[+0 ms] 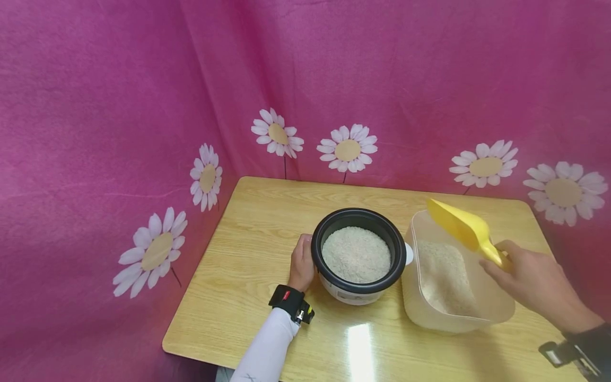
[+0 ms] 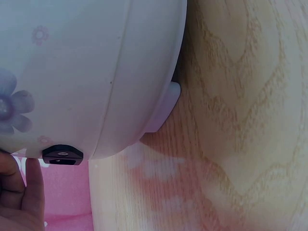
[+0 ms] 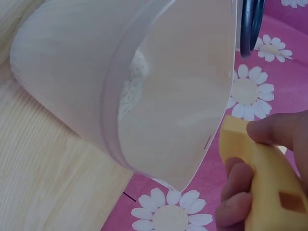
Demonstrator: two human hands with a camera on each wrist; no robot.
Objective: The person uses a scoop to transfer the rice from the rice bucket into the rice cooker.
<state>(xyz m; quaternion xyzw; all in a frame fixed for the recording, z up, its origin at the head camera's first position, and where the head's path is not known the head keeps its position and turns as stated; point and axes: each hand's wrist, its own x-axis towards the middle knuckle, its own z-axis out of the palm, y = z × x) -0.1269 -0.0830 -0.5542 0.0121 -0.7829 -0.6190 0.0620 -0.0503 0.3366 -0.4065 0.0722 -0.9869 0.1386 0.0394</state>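
A rice cooker (image 1: 355, 295) stands on the table, its dark pot (image 1: 399, 258) holding white rice (image 1: 357, 254). My left hand (image 1: 302, 263) grips the cooker at its left side; in the left wrist view, bent fingers (image 2: 33, 187) meet its pale wall near a black socket (image 2: 62, 154). My right hand (image 1: 530, 273) holds a yellow scoop (image 1: 460, 225) by the handle, above a translucent plastic bin (image 1: 412, 302). The scoop's bowl points up and left, with no rice showing on it. More rice (image 1: 444, 276) lies in the bin.
The bin stands just right of the cooker, by its white side handle (image 1: 409, 254). Under both is a wooden table (image 1: 258, 228) with rounded corners. Pink cloth (image 1: 382, 79) with daisies hangs behind and to the left.
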